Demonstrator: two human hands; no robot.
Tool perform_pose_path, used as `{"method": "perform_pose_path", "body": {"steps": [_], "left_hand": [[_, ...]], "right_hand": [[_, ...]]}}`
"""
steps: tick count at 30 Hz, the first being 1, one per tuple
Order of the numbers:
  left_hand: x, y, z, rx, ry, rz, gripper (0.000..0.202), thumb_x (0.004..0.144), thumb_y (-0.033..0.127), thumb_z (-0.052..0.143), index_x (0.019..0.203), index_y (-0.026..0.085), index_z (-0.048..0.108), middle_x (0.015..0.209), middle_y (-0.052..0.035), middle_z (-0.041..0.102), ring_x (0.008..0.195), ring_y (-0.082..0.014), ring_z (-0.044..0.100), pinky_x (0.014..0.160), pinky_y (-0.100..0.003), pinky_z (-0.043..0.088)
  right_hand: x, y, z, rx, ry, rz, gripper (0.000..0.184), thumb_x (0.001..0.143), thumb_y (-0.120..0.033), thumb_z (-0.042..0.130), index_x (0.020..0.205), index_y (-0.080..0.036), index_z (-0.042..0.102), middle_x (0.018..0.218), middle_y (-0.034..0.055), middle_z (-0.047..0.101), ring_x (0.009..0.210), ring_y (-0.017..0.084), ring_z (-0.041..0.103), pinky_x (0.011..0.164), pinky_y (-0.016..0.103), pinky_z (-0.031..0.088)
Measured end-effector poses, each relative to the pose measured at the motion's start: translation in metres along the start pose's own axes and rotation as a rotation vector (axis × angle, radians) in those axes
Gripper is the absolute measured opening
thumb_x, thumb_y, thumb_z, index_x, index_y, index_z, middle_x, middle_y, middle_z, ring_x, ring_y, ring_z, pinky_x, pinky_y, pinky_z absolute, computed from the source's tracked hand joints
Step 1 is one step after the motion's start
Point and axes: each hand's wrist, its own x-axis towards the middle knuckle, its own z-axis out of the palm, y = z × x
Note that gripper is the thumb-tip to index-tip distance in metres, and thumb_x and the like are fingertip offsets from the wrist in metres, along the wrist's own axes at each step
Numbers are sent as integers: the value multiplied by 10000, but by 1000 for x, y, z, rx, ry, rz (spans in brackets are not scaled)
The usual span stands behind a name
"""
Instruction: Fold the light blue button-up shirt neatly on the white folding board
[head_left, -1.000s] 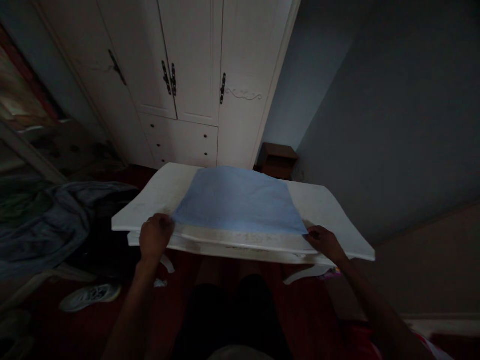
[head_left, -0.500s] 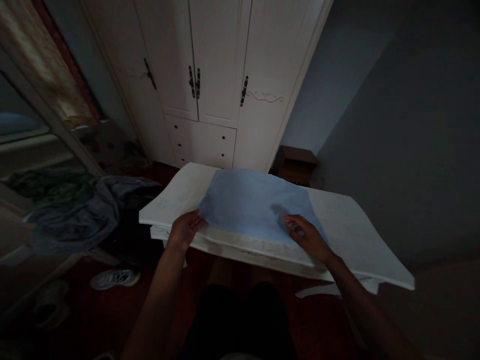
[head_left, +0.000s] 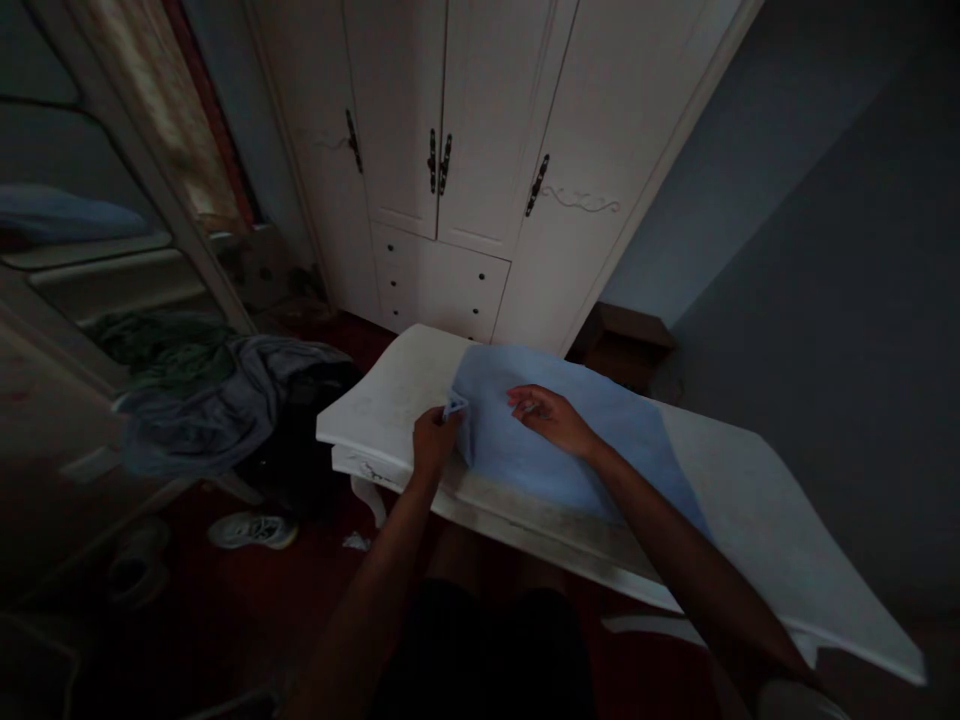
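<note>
A light blue cloth (head_left: 525, 470) lies spread flat over the middle of a white table (head_left: 409, 375). My left hand (head_left: 436, 440) is closed at the cloth's left edge, pinching a corner that is lifted and folded up between thumb and fingers. My right hand (head_left: 551, 415) hovers above the cloth, right of the left hand, with its fingers loosely bent and apart. Nothing shows in it.
A white wardrobe (head_left: 480, 180) stands behind the table, with a brown wooden cabinet (head_left: 634, 328) to its right. Heaped clothes (head_left: 217, 400) lie at the left. A shoe (head_left: 253, 530) rests on the red floor.
My left hand has taken the cloth's left corner and raised it, folding that edge inward. My right hand has moved left and farther over the cloth. The view has shifted left.
</note>
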Motion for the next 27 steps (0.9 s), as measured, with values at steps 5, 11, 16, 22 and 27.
{"method": "perform_pose_path", "body": {"steps": [5, 11, 16, 22, 27], "left_hand": [[-5, 3, 22, 30, 124, 24, 602, 678, 474, 768, 1149, 142, 595, 1088, -160, 681, 972, -258, 656, 830, -356, 500], [-2, 3, 36, 88, 157, 66, 460, 796, 317, 643, 1226, 159, 610, 1204, -165, 664, 1174, -310, 601, 989, -420, 463], [-13, 10, 45, 12, 81, 143, 479, 885, 222, 493, 1361, 188, 534, 1319, -138, 617, 1228, -274, 574, 1066, -437, 426], [-37, 18, 72, 114, -173, 429, 642, 765, 47, 495, 1389, 197, 521, 1407, -142, 541, 1327, -292, 486, 1167, -495, 328], [-53, 26, 86, 458, -324, 601, 724, 712, -21, 494, 1421, 116, 452, 1441, -190, 491, 1370, -280, 436, 1142, -456, 393]], "right_hand": [[56, 16, 4, 46, 39, 81, 324, 763, -228, 640, 1085, -196, 627, 1031, 68, 685, 857, 157, 644, 668, 267, 521], [98, 23, 10, 84, 97, 320, 278, 749, -150, 642, 1024, -183, 618, 1008, 63, 689, 807, 141, 641, 557, 196, 502], [117, 19, 16, 63, 105, 421, 196, 770, -207, 670, 953, -175, 607, 924, 51, 679, 792, 149, 634, 543, 198, 510], [141, 27, 8, -236, 141, 494, 305, 870, -413, 598, 720, -148, 581, 699, 49, 623, 707, 160, 627, 554, 217, 475], [155, 40, -4, -496, 133, 619, 360, 700, -417, 797, 805, -116, 628, 774, 104, 685, 835, 239, 676, 666, 260, 505]]}}
